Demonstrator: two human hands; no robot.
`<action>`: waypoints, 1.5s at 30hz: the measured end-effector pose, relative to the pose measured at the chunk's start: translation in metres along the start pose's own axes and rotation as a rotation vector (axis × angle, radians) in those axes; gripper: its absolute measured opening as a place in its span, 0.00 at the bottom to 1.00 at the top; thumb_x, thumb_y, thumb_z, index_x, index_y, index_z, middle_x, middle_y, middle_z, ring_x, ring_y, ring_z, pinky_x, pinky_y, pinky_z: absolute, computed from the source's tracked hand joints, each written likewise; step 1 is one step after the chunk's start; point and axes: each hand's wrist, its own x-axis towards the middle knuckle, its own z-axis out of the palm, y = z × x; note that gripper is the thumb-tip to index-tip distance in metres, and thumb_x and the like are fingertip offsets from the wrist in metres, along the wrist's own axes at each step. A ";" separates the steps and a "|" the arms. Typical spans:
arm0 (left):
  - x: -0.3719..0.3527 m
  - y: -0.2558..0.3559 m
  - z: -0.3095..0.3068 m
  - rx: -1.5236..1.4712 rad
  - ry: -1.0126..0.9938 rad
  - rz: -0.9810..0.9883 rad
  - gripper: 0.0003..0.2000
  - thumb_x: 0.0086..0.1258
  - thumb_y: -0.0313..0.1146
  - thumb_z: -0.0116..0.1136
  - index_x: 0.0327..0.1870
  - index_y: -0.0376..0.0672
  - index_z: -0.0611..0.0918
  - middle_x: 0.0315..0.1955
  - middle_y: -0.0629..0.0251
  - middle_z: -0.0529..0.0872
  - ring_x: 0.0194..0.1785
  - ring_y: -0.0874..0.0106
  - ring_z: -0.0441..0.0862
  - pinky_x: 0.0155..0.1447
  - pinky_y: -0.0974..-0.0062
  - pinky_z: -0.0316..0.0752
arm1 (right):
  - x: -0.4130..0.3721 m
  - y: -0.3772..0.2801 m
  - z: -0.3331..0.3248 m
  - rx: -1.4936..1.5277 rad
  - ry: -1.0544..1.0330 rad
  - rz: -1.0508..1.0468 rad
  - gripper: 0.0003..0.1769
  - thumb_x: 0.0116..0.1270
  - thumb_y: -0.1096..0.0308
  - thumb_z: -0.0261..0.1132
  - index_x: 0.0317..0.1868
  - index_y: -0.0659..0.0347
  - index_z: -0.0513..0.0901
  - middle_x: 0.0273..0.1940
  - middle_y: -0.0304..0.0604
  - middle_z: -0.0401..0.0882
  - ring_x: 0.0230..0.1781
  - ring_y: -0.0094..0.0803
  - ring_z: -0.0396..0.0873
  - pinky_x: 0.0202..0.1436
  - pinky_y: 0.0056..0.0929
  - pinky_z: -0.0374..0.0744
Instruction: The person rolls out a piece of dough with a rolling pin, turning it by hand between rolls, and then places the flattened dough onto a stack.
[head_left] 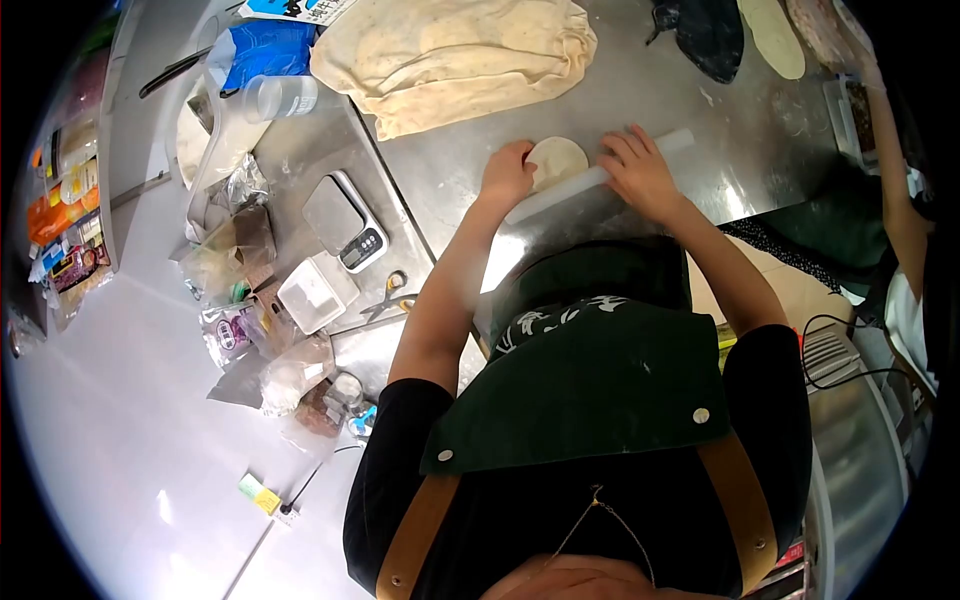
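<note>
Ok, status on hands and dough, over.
Left hand and right hand on rolling pin, right one spread flat. Pin at near edge of dough disc. Cloth beyond, scale left, both clear.

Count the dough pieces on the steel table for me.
2 clear ones: a round piece at the rolling pin, between left hand and right hand, and a flattened oval at the table's far right. More may be hidden under the cloth.

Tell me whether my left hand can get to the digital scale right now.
Probably yes. The left hand rests on the rolling pin, and only bare steel counter lies between it and the digital scale.
</note>
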 end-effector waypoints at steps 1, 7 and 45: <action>0.000 0.001 -0.002 -0.050 -0.001 -0.013 0.11 0.65 0.26 0.61 0.48 0.39 0.84 0.43 0.51 0.87 0.46 0.54 0.85 0.52 0.63 0.78 | 0.007 0.001 0.000 0.005 0.003 -0.009 0.19 0.55 0.62 0.73 0.46 0.56 0.81 0.59 0.45 0.74 0.66 0.42 0.69 0.76 0.51 0.59; 0.004 -0.012 0.000 -0.207 0.006 -0.022 0.13 0.67 0.25 0.59 0.51 0.38 0.84 0.42 0.54 0.89 0.45 0.64 0.86 0.51 0.70 0.79 | 0.046 -0.011 0.024 -0.126 0.146 0.241 0.22 0.64 0.57 0.65 0.54 0.62 0.79 0.66 0.49 0.71 0.69 0.45 0.66 0.75 0.52 0.59; -0.016 0.015 -0.014 0.175 -0.112 -0.043 0.14 0.63 0.29 0.62 0.49 0.39 0.81 0.43 0.48 0.86 0.49 0.47 0.81 0.52 0.56 0.76 | -0.018 -0.005 -0.014 0.036 -0.011 0.018 0.19 0.48 0.64 0.76 0.42 0.55 0.83 0.59 0.45 0.75 0.66 0.42 0.70 0.76 0.52 0.60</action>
